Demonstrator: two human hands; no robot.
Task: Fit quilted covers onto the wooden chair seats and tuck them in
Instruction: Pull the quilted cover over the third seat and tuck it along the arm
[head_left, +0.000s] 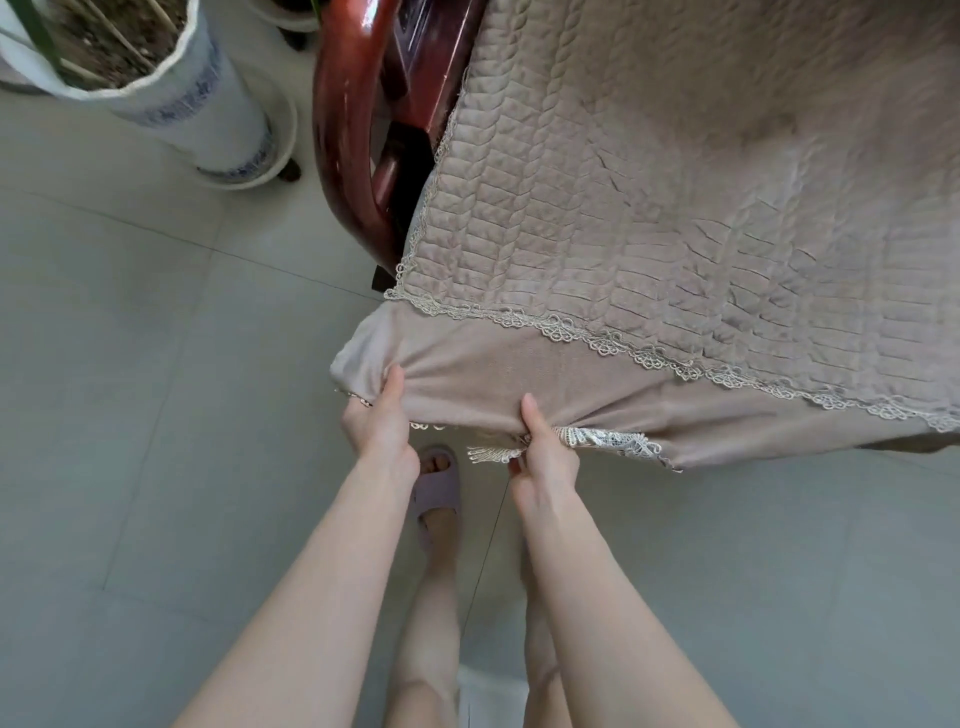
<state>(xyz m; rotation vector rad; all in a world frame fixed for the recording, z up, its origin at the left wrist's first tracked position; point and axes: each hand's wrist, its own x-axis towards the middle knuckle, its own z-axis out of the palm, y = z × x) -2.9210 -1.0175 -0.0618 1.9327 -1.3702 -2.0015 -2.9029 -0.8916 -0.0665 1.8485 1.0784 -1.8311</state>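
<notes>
- Head view: I see the quilted cover (675, 208) filling the upper right of the frame, lying over the chair seat. Its plain front flap (493, 374) hangs below the lace trim (613, 345) at centre.
- My left hand (379, 421) pinches the flap near its left corner, thumb on top.
- My right hand (545, 457) grips the flap's lacy hem just right of centre, thumb pressed on the cloth.
- The dark red wooden armrest (337, 130) curves at upper centre, just beside the cover's left edge.
- A plant pot (208, 104) stands upper left on the tiled floor (130, 389).
</notes>
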